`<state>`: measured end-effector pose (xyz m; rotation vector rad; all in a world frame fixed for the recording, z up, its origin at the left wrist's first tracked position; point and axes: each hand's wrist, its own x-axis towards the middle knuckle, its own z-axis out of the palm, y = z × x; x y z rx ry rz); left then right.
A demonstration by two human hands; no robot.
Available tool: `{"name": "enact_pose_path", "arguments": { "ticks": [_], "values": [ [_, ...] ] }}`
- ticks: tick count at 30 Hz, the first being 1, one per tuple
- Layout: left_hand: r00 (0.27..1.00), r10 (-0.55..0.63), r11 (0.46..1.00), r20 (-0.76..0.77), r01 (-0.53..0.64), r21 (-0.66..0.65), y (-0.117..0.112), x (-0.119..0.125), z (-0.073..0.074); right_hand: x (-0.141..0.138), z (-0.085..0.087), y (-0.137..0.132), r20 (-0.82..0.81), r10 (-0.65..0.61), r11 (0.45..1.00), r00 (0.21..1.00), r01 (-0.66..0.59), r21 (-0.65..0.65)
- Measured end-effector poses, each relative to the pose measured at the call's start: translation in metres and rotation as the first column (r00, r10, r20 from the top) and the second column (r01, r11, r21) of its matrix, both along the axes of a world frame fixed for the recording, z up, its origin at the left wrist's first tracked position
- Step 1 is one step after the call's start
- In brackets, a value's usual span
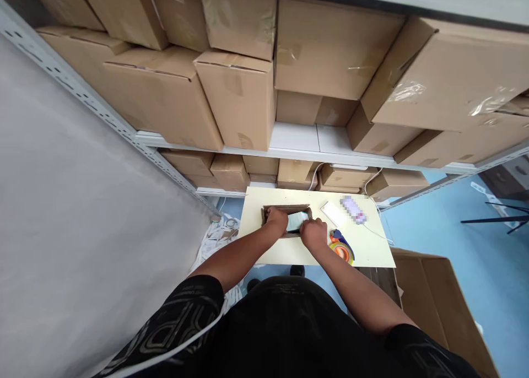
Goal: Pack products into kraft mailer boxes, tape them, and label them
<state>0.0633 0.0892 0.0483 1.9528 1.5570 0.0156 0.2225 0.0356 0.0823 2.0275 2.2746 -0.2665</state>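
Observation:
A small open cardboard box (289, 208) stands on the pale yellow tabletop (256, 252) in front of me. Inside it lies a pale green and white packet (296, 221), partly covered by my hands. My left hand (276, 219) is closed at the box's left end, its fingertips down inside the rim and mostly hidden. At the right end, my right hand (314, 233) has its fingers curled round the box's edge, close beside the packet. A tape dispenser (342, 250) with a blue part and a yellow-orange roll lies just right of my right hand.
A white flat object (334, 214) and a blurred-out phone-like item (354, 209) with a cable lie at the table's right. Shelves (297, 138) stacked with cardboard boxes (235, 100) rise behind. A wall (82, 218) stands left; a large cardboard sheet (438, 295) is at the right.

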Motion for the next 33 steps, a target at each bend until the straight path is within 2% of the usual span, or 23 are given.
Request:
{"name": "enact_pose_path", "arguments": {
  "ticks": [4,9,13,17,21,25,27,30,33],
  "values": [
    [0.989,-0.140,0.990,-0.043,0.140,0.003,0.000,-0.013,-0.001,0.010,-0.003,0.001,-0.042,0.028,1.000,0.999,-0.029,-0.006],
    [0.984,-0.176,0.984,-0.015,0.177,0.032,0.006,-0.016,0.004,0.028,0.000,0.003,-0.121,0.025,0.999,0.992,-0.020,0.042],
    [0.989,-0.144,0.988,-0.015,0.145,0.051,0.010,-0.007,0.010,0.039,-0.001,0.003,-0.144,-0.024,0.999,0.989,0.029,0.034],
    [0.985,-0.141,0.990,-0.096,0.143,0.007,0.011,0.000,0.010,0.042,-0.003,0.002,-0.144,0.008,1.000,0.990,-0.007,0.014],
    [0.987,-0.138,0.990,-0.080,0.140,0.024,0.007,-0.001,0.001,0.041,-0.005,-0.002,-0.139,0.024,1.000,0.990,-0.023,0.005],
    [0.994,-0.053,0.997,-0.101,0.046,-0.066,0.003,0.001,-0.013,0.037,-0.012,-0.014,-0.131,0.048,0.999,0.990,-0.049,-0.002],
    [0.994,-0.047,0.996,-0.100,0.038,-0.084,0.001,0.001,-0.016,0.039,-0.019,-0.022,-0.168,0.052,0.999,0.984,-0.049,0.020],
    [0.996,-0.068,0.995,-0.063,0.062,-0.081,-0.006,-0.008,-0.008,0.049,-0.034,-0.030,-0.318,-0.078,0.995,0.945,0.094,0.036],
    [0.998,-0.062,0.997,0.032,0.060,0.051,-0.025,-0.030,0.010,0.060,-0.049,-0.031,-0.480,-0.316,0.949,0.818,0.279,-0.148]
  ]
}}
